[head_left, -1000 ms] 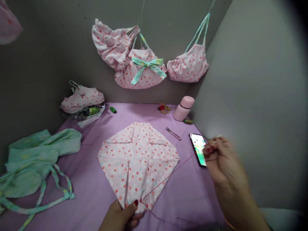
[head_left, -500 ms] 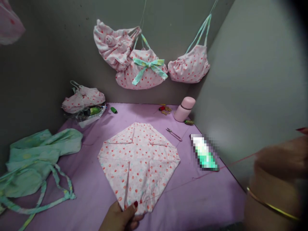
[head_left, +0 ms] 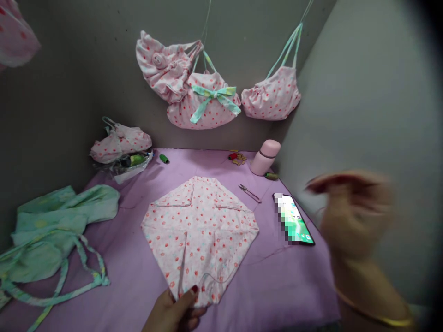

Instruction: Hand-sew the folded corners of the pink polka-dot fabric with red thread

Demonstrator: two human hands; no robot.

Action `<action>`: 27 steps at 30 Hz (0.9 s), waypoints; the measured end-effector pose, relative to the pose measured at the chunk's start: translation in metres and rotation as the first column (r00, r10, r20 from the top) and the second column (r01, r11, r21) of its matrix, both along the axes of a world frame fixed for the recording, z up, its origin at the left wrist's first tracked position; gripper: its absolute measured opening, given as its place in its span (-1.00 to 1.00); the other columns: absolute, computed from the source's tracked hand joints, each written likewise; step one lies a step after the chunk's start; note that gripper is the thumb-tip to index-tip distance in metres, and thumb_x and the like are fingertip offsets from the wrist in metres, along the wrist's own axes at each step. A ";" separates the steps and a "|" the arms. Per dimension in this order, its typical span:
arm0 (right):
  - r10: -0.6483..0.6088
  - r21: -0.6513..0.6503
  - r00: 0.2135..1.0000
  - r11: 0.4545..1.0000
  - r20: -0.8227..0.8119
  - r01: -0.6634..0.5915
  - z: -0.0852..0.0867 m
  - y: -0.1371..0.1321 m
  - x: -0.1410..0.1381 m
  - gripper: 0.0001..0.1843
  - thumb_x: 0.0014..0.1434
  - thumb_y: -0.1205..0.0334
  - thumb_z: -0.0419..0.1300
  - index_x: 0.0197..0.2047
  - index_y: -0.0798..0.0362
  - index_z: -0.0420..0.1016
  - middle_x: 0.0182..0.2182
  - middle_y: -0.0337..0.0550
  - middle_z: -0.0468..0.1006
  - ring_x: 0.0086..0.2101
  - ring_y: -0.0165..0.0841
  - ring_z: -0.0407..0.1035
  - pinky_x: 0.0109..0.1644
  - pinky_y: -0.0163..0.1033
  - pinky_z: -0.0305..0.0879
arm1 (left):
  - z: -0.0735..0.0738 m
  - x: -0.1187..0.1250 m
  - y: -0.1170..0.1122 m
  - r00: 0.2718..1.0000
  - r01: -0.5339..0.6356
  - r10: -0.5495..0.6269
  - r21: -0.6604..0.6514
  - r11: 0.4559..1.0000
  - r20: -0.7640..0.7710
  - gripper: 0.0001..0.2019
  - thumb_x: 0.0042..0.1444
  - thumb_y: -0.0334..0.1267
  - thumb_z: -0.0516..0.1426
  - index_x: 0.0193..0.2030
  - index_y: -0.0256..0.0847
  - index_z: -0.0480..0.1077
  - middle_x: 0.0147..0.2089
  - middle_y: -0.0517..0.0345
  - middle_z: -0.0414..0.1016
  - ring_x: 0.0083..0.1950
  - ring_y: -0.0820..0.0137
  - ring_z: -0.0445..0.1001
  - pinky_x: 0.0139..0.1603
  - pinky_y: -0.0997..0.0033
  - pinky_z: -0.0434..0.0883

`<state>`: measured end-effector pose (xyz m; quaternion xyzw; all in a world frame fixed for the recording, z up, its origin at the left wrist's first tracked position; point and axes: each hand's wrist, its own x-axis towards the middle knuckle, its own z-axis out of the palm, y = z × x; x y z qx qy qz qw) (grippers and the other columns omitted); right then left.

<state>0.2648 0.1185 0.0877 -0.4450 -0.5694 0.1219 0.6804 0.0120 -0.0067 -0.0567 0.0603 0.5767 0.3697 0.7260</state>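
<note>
Right hand (head_left: 356,221) is motion-blurred at right of frame: fingers curled in, I can't tell if they hold anything. Thread (head_left: 274,252) goes faint toward it. Phone (head_left: 302,223) partly pixelated; pink fabric (head_left: 17,36) cut off upper left. Snips (head_left: 250,193) and phone lie right of the cloth (head_left: 204,230), which is flat, lower centre. Left hand (head_left: 176,310) pinches its bottom edge, thumb on top.
</note>
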 end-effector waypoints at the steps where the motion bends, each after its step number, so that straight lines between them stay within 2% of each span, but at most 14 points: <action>1: 0.145 -0.121 0.984 0.984 0.101 -0.132 -0.016 -0.009 -0.020 -0.97 0.19 0.25 0.11 -0.28 -0.01 0.36 -0.54 -0.34 0.38 -0.54 -0.49 0.30 -0.49 -0.38 0.20 | 0.000 0.000 0.000 1.000 -0.009 0.009 -0.011 1.000 0.006 -0.43 -0.42 -0.04 0.40 -0.31 -0.26 0.28 -0.41 0.00 0.57 -0.43 0.35 0.53 -0.53 0.57 0.34; 2: 0.322 -0.315 0.931 0.914 0.174 -0.257 -0.033 -0.019 -0.038 -0.91 0.20 0.29 0.07 -0.29 0.00 0.39 -0.60 -0.35 0.36 -0.58 -0.49 0.28 -0.53 -0.39 0.17 | 0.000 -0.001 0.000 1.000 -0.016 0.017 -0.019 1.000 0.017 -0.43 -0.41 -0.04 0.40 -0.31 -0.26 0.27 -0.42 0.01 0.56 -0.44 0.36 0.52 -0.53 0.58 0.34; 4: 0.602 -0.583 0.777 0.703 0.183 -0.408 -0.070 -0.042 -0.066 -0.82 0.20 0.31 0.03 -0.37 0.04 0.43 -0.57 -0.29 0.43 -0.55 -0.47 0.32 -0.49 -0.39 0.18 | -0.001 -0.002 -0.001 0.999 -0.019 0.020 -0.023 1.000 0.039 -0.43 -0.40 -0.06 0.40 -0.30 -0.27 0.27 -0.43 0.04 0.56 -0.47 0.40 0.51 -0.55 0.60 0.33; 6: 0.748 -0.726 0.647 0.527 0.148 -0.443 -0.100 -0.064 -0.082 -0.80 0.20 0.30 0.04 -0.37 0.06 0.47 -0.52 -0.25 0.49 -0.50 -0.45 0.36 -0.45 -0.40 0.19 | -0.001 -0.004 -0.002 0.998 -0.009 0.010 -0.014 1.000 0.059 -0.45 -0.40 -0.08 0.41 -0.30 -0.29 0.29 -0.45 0.08 0.55 -0.49 0.44 0.50 -0.56 0.63 0.31; 7: 0.789 -0.752 0.598 0.479 0.142 -0.452 -0.111 -0.073 -0.086 -0.79 0.20 0.31 0.02 -0.34 0.06 0.48 -0.51 -0.25 0.51 -0.50 -0.45 0.36 -0.44 -0.40 0.18 | -0.002 -0.004 -0.002 0.998 -0.002 0.002 -0.006 1.000 0.067 -0.46 -0.39 -0.09 0.41 -0.31 -0.29 0.31 -0.47 0.10 0.55 -0.50 0.45 0.49 -0.56 0.64 0.31; 8: 0.812 -0.768 0.565 0.453 0.147 -0.452 -0.119 -0.080 -0.088 -0.78 0.21 0.31 0.01 -0.31 0.06 0.48 -0.48 -0.24 0.52 -0.48 -0.45 0.38 -0.42 -0.41 0.19 | -0.002 -0.005 -0.002 0.997 0.005 -0.005 0.003 1.000 0.071 -0.48 -0.39 -0.10 0.41 -0.32 -0.29 0.32 -0.49 0.11 0.54 -0.51 0.45 0.49 -0.56 0.65 0.31; 10: 0.831 -0.778 0.527 0.447 0.179 -0.441 -0.125 -0.088 -0.088 -0.76 0.22 0.32 -0.02 -0.27 0.05 0.48 -0.46 -0.24 0.53 -0.47 -0.46 0.38 -0.41 -0.42 0.17 | -0.003 -0.005 -0.003 0.997 0.009 -0.010 0.010 1.000 0.072 -0.51 -0.38 -0.10 0.41 -0.35 -0.28 0.33 -0.51 0.12 0.54 -0.50 0.45 0.49 -0.55 0.64 0.31; 14: 0.831 -0.781 0.494 0.478 0.254 -0.403 -0.122 -0.089 -0.085 -0.76 0.20 0.33 -0.02 -0.30 0.07 0.47 -0.48 -0.23 0.53 -0.50 -0.47 0.37 -0.43 -0.43 0.13 | -0.003 -0.006 -0.003 0.998 0.012 -0.014 0.023 1.000 0.062 -0.54 -0.38 -0.07 0.41 -0.41 -0.26 0.33 -0.52 0.16 0.54 -0.49 0.45 0.49 -0.53 0.62 0.32; 17: 0.826 -0.780 0.488 0.493 0.281 -0.385 -0.123 -0.089 -0.085 -0.75 0.20 0.34 -0.04 -0.31 0.07 0.47 -0.50 -0.23 0.52 -0.51 -0.47 0.37 -0.44 -0.44 0.12 | -0.004 -0.006 -0.003 0.997 0.041 -0.043 0.036 0.999 0.059 -0.56 -0.35 -0.07 0.40 -0.40 -0.26 0.34 -0.52 0.17 0.54 -0.48 0.45 0.49 -0.52 0.61 0.31; 20: 0.822 -0.774 0.481 0.509 0.306 -0.377 -0.127 -0.090 -0.084 -0.76 0.20 0.33 -0.03 -0.32 0.07 0.47 -0.51 -0.23 0.52 -0.52 -0.47 0.36 -0.45 -0.44 0.11 | -0.003 -0.006 -0.003 0.998 0.028 -0.029 0.018 0.999 0.054 -0.51 -0.40 -0.05 0.41 -0.37 -0.26 0.35 -0.50 0.16 0.55 -0.48 0.44 0.49 -0.51 0.60 0.31; 27: 0.824 -0.766 0.475 0.512 0.310 -0.388 -0.128 -0.088 -0.084 -0.76 0.19 0.35 -0.04 -0.33 0.07 0.46 -0.52 -0.23 0.51 -0.52 -0.47 0.37 -0.45 -0.44 0.12 | -0.006 -0.005 -0.002 0.998 0.012 -0.013 0.016 1.000 0.056 -0.51 -0.44 -0.05 0.41 -0.41 -0.26 0.35 -0.53 0.15 0.54 -0.50 0.44 0.47 -0.52 0.58 0.29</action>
